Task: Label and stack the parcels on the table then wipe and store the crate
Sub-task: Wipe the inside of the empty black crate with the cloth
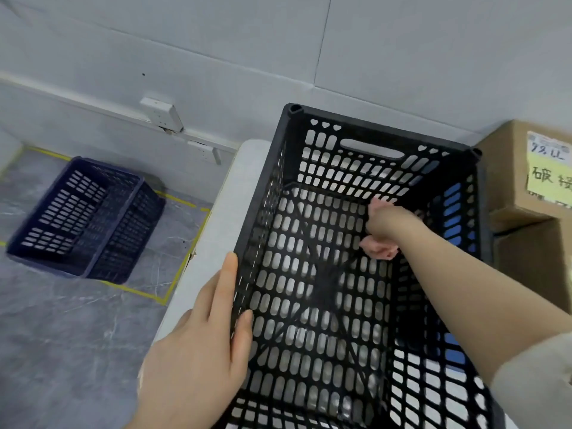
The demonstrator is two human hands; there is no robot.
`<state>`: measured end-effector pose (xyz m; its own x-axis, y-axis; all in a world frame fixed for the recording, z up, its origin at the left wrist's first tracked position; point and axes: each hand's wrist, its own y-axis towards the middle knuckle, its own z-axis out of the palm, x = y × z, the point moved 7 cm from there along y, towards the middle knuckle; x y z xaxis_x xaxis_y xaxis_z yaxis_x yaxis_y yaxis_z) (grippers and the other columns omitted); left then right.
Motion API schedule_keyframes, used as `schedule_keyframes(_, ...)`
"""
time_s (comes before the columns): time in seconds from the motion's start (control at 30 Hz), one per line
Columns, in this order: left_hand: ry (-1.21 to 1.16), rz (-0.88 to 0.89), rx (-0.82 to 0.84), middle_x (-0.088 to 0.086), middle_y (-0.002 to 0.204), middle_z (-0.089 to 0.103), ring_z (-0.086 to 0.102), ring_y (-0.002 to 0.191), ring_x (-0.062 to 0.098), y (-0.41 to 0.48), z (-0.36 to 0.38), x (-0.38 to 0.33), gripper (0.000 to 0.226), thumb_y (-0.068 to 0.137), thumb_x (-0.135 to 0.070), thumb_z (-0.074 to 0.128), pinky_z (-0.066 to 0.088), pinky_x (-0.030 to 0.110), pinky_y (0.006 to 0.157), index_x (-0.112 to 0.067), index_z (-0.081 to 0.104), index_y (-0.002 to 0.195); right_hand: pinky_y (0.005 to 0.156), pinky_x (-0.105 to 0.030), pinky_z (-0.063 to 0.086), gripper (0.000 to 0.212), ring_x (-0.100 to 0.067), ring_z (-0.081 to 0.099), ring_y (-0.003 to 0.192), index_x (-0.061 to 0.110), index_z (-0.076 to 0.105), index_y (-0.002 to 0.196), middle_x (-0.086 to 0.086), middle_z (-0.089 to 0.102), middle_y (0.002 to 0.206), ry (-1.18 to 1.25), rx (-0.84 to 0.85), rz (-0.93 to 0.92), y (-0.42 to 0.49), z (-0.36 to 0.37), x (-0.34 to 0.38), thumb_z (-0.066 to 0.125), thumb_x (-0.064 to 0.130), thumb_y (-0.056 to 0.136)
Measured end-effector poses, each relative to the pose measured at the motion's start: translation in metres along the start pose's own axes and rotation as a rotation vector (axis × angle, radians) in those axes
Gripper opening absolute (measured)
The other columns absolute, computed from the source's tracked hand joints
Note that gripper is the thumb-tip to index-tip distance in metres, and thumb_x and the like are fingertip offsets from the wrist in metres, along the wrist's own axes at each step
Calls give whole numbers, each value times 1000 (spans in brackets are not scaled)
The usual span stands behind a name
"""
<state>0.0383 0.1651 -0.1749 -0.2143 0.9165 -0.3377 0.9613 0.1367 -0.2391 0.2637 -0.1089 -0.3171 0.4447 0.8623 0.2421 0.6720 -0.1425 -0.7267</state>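
Step in hand: wiping the crate. The right hand is closed around a bunched pink cloth and presses it to the floor of the black crate, close to the far right corner. The crate stands upright on the table. The left hand steadies the near left wall, with straight fingers outside and the thumb laid over the rim, so the wall is pinched between them. Just beyond the right hand, outside the crate's right wall, stand stacked cardboard parcels, the upper one bearing a yellow label; labelling and stacking appear complete. The next move likely calls for sweeping the cloth toward the left hand across the remaining floor and walls. Storage probably follows, perhaps beside the blue crate on the floor, well left of the left hand.
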Motion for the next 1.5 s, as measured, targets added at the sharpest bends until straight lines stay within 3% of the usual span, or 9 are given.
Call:
schedule_keyframes(0.23, -15, 72, -71, -16, 159, -4, 57, 110, 16, 35, -6, -17, 67, 92, -48, 25, 53, 36, 67, -39, -9, 148, 72, -27, 46, 44, -14, 60, 90, 23, 43, 139, -1, 63, 107, -90, -204, -566, -31, -1, 88, 40, 32, 96)
schedule_keyframes(0.33, -25, 73, -68, -15, 159, -6, 61, 102, 15, 42, -1, -19, 66, 93, -48, 24, 54, 37, 68, -41, -13, 147, 102, -43, 39, 44, -31, 42, 123, 21, 45, 137, -14, 39, 139, -361, -407, -509, -28, 32, 101, 46, 30, 94)
schedule_keyframes(0.5, -33, 97, -91, -14, 160, 1, 61, 99, 18, 42, 2, -17, 65, 93, -44, 25, 54, 38, 60, -37, -5, 150, 100, -39, 38, 59, -33, 41, 118, 11, 38, 141, -17, 24, 149, -389, -741, -465, -38, 67, 99, 56, 29, 88)
schedule_keyframes(0.67, -56, 96, -106, -16, 159, -1, 59, 103, 20, 43, 3, -17, 65, 92, -44, 24, 53, 38, 60, -40, -8, 149, 104, -42, 37, 53, -36, 41, 125, 6, 29, 145, -20, 34, 145, -353, -488, -479, -9, 77, 92, 41, 27, 98)
schedule_keyframes(0.97, -57, 105, -132, -13, 159, 9, 62, 100, 21, 44, 3, -17, 63, 93, -44, 26, 53, 40, 57, -38, -1, 150, 113, -40, 27, 42, -32, 35, 130, 12, 48, 138, -9, 49, 139, -184, -604, -711, 0, 81, 118, 45, 18, 96)
schedule_keyframes(1.17, -29, 111, -146, -11, 159, 12, 60, 108, 24, 44, 2, -18, 65, 93, -44, 29, 53, 39, 60, -34, 4, 152, 84, -33, 42, 38, -24, 59, 89, 10, 49, 125, -13, 61, 110, 129, -165, -1075, -82, 151, 90, 57, 10, 88)
schedule_keyframes(1.27, -40, 103, -148, -12, 159, 13, 58, 110, 25, 44, 1, -18, 65, 92, -43, 30, 52, 39, 62, -35, 4, 151, 109, -31, 35, 33, -17, 51, 118, 25, 63, 117, 1, 60, 121, -580, -159, -1689, -162, 220, 42, 62, 12, 87)
schedule_keyframes(1.4, -45, 106, -154, -11, 158, 15, 59, 107, 26, 43, 0, -18, 66, 91, -44, 32, 51, 38, 65, -35, 7, 151, 116, -37, 29, 31, -23, 41, 134, 14, 67, 113, -3, 59, 130, -709, 335, -1875, -178, 240, 5, 71, 9, 83)
schedule_keyframes(1.5, -26, 110, -159, -11, 159, 14, 58, 111, 26, 43, 1, -18, 66, 92, -44, 31, 50, 38, 67, -34, 5, 152, 114, -41, 33, 32, -23, 42, 133, 14, 65, 116, -5, 58, 131, -762, 167, -1845, -128, 191, 41, 62, 13, 84)
